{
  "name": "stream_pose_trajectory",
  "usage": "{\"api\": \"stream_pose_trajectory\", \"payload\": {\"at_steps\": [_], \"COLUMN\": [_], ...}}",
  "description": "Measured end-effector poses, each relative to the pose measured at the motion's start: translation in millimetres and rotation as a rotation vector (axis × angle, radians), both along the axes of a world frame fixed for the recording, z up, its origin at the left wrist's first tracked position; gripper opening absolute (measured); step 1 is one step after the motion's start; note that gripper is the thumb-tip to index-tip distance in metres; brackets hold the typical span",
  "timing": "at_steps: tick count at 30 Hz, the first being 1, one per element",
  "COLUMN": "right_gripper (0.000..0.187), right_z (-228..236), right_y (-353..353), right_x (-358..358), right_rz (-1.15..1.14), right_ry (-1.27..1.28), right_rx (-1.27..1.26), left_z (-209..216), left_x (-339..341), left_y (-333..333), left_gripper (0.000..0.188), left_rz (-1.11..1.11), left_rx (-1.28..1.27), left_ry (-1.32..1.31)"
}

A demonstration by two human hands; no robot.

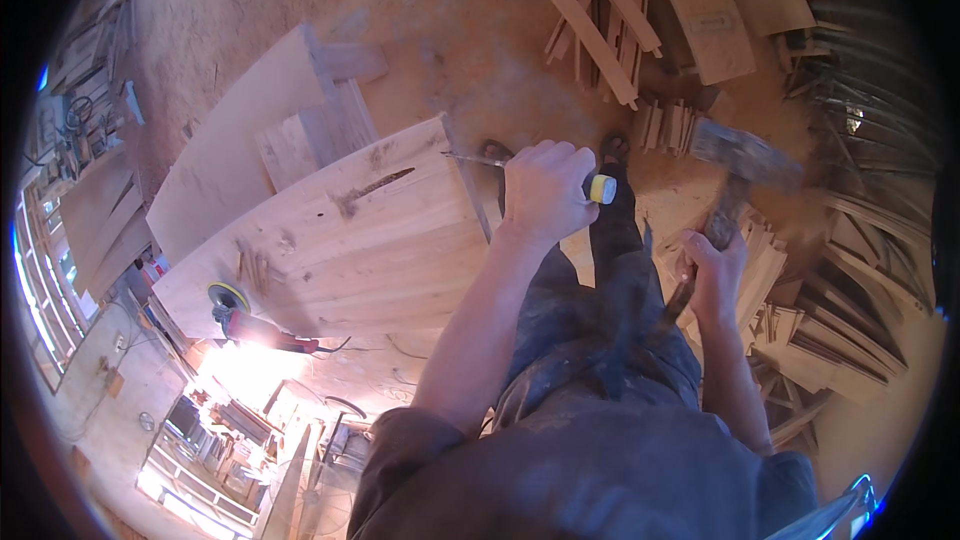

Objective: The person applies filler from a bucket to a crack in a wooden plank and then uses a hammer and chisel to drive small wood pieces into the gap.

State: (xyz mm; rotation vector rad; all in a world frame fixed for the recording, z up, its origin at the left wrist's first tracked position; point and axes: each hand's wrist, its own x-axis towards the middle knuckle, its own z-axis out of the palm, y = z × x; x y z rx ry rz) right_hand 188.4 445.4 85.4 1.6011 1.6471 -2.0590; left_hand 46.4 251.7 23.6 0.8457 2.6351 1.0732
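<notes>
My left hand is closed around a chisel; its yellow-capped handle end sticks out on the right. The chisel's thin metal blade points left, its tip near the far right corner of a wide pale wooden board. Whether the tip touches the wood I cannot tell. Gripped in my right hand is a mallet with a dark, worn, blocky head, raised to the right of the chisel handle. A long dark crack and small holes mark the board's surface.
An angle grinder with a yellow-edged disc lies at the board's left near end. Further boards lean beyond it. Wood strips and panels lie on the dusty floor ahead. Stacked offcuts stand to my right.
</notes>
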Motion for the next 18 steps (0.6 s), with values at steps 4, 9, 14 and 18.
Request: {"api": "stream_pose_trajectory", "payload": {"at_steps": [4,9,14,18], "right_gripper": [0.012,0.011,0.012,0.016], "right_z": [-20,-10,-16,-28], "right_y": [-49,-30,-4,16], "right_x": [17,7,29,59], "right_rz": [0.014,0.408,0.295,0.219], "right_ry": [0.135,-0.06,-0.237,-0.32], "right_rx": [0.046,0.203,0.034,0.002], "left_z": [0,-7,-28,-38], "left_x": [-7,-7,-34,-37], "left_y": [10,9,46,50], "left_gripper": [0.033,0.022,0.019,0.018], "left_rz": [0.076,-0.019,-0.367,-0.335], "left_rx": [0.02,-0.104,-0.582,-0.57], "left_ry": [-0.005,-0.091,-0.405,-0.402]}}
